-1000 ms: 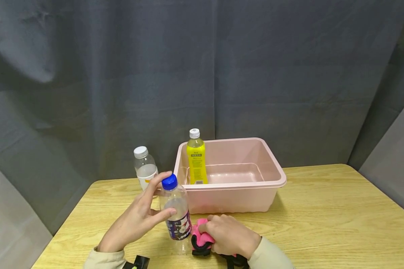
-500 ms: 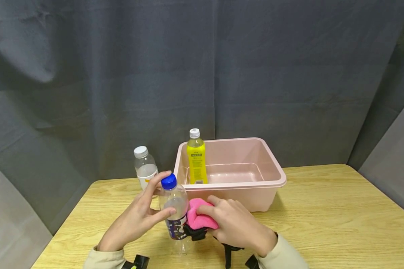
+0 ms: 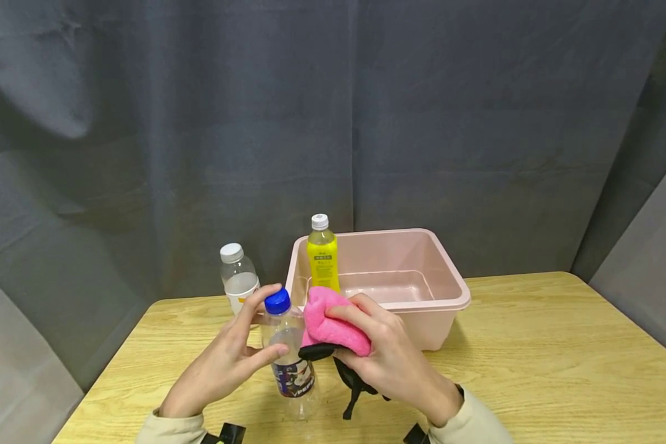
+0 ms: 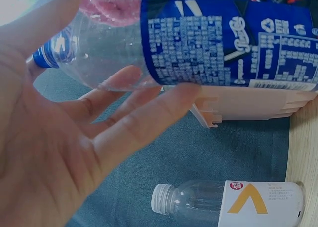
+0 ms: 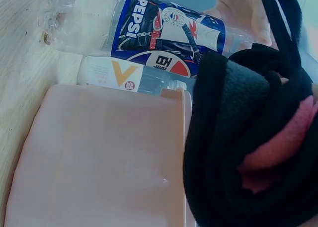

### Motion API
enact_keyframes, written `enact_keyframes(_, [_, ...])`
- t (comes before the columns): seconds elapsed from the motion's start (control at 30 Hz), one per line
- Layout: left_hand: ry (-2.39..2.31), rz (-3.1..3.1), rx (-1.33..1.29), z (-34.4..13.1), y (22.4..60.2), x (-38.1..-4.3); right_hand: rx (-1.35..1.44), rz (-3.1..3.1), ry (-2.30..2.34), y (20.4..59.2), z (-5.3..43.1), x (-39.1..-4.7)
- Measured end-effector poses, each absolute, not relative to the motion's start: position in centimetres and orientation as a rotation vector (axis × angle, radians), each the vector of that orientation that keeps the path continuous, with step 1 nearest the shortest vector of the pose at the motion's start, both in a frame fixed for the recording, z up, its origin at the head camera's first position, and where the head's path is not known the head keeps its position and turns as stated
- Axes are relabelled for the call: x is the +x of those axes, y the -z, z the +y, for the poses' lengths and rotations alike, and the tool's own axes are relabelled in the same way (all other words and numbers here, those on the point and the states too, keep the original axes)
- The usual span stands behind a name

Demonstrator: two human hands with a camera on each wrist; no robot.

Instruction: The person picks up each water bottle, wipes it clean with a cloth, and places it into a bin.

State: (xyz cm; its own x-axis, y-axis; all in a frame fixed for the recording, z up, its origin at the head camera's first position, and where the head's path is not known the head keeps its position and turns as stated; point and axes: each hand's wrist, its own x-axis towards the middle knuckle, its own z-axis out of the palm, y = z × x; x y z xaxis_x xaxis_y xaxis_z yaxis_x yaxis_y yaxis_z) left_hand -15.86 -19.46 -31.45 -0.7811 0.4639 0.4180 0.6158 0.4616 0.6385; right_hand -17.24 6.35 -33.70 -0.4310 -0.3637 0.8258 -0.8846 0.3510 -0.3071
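Note:
A clear Pepsi bottle [image 3: 295, 377] with a blue cap stands upright on the table. My left hand [image 3: 230, 354] holds its upper part, index finger at the cap and thumb on the shoulder; in the left wrist view the fingers lie along the bottle [image 4: 198, 43]. My right hand [image 3: 385, 348] grips a bunched pink fleece cloth [image 3: 330, 317] with black trim, raised beside the bottle's right shoulder. From the cloth hang black parts and a strap. In the right wrist view the dark folds of the cloth [image 5: 238, 122] cover most of the right hand.
Behind the hands is a pink plastic bin [image 3: 430, 324]. A yellow-labelled bottle [image 3: 323, 259] with a white cap stands inside the bin at its left end. Left of the bin, a clear white-capped bottle [image 3: 238, 277] stands on the wooden table [image 3: 544, 364]. Grey curtains hang behind.
My right hand has lifted the pink cloth from near the table beside the bottle's base up to shoulder height of the Pepsi bottle. My left hand and the bottle have stayed nearly still.

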Motion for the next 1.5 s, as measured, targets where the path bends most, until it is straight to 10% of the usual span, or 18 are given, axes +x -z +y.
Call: enact_keyframes(1.5, [1.208,-2.568,-0.911,-19.6,31.1,-15.7,1.339,-2.328,-0.627,36.4,14.7,-17.6])
